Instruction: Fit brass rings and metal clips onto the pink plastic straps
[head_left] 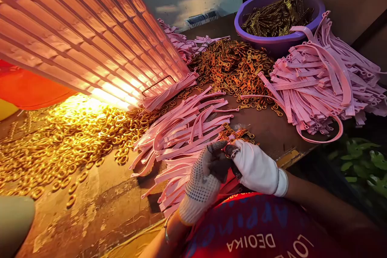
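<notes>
My left hand point(201, 185), in a white knitted glove with grey dots and dark fingertips, is closed in front of my body. Against it, my right hand point(256, 169) in a plain white glove is closed too, with dark fingertips. The fingertips of both meet, and whatever is between them is too small and shadowed to make out. Pink straps with small looped ends point(184, 137) lie in a loose row beside and under my left hand. Just beyond the fingers sits a small heap of orange-gold metal clasps point(242, 134).
Gold rings point(87, 137) spread over the table's left side under a bright, ribbed pink panel point(99, 28). A larger heap of clasps point(236, 68) lies at the back. A purple basin point(240, 22) of dark twisted pieces stands behind a big pile of pink straps point(317, 84).
</notes>
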`<act>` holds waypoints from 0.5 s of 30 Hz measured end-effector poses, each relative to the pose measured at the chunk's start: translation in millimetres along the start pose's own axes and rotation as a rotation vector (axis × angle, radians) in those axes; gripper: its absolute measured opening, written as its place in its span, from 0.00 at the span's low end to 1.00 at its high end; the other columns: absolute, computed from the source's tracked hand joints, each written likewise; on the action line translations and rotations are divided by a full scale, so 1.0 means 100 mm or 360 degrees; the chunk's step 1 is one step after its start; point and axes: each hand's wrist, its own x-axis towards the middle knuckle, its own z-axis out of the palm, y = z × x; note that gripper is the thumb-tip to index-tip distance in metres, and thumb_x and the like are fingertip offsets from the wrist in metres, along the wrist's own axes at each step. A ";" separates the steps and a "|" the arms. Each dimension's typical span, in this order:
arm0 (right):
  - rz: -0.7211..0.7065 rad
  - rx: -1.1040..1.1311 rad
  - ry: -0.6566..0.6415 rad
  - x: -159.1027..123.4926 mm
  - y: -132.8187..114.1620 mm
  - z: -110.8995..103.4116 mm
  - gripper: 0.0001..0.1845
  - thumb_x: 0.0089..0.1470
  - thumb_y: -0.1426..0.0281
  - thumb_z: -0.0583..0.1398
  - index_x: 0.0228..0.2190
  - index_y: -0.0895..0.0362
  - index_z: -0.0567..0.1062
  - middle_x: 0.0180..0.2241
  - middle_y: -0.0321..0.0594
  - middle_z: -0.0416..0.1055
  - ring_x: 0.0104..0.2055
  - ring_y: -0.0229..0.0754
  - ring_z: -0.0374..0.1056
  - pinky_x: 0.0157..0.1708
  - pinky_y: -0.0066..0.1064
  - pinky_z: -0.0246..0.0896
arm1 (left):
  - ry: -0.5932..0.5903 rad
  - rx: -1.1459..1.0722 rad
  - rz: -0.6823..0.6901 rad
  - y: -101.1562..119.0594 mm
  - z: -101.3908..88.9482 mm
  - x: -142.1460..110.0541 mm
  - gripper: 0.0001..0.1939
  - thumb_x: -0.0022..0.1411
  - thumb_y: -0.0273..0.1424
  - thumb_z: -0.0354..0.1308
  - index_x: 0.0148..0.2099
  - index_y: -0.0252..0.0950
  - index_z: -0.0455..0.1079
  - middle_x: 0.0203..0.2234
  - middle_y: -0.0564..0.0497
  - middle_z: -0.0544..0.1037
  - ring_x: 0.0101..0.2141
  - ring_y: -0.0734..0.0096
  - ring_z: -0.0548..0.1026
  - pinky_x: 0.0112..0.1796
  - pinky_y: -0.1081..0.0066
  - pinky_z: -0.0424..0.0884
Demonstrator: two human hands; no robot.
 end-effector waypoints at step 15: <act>0.0578 0.0796 0.0506 -0.01 0.42 0.24 0.13 0.56 0.76 0.55 0.41 0.59 0.76 0.36 0.49 0.80 0.37 0.49 0.76 0.39 0.34 0.68 | -0.0287 0.1579 0.0485 0.29 0.15 1.29 0.06 0.65 0.29 0.57 0.42 0.36 0.75 0.40 0.44 0.79 0.43 0.62 0.76 0.43 0.67 0.74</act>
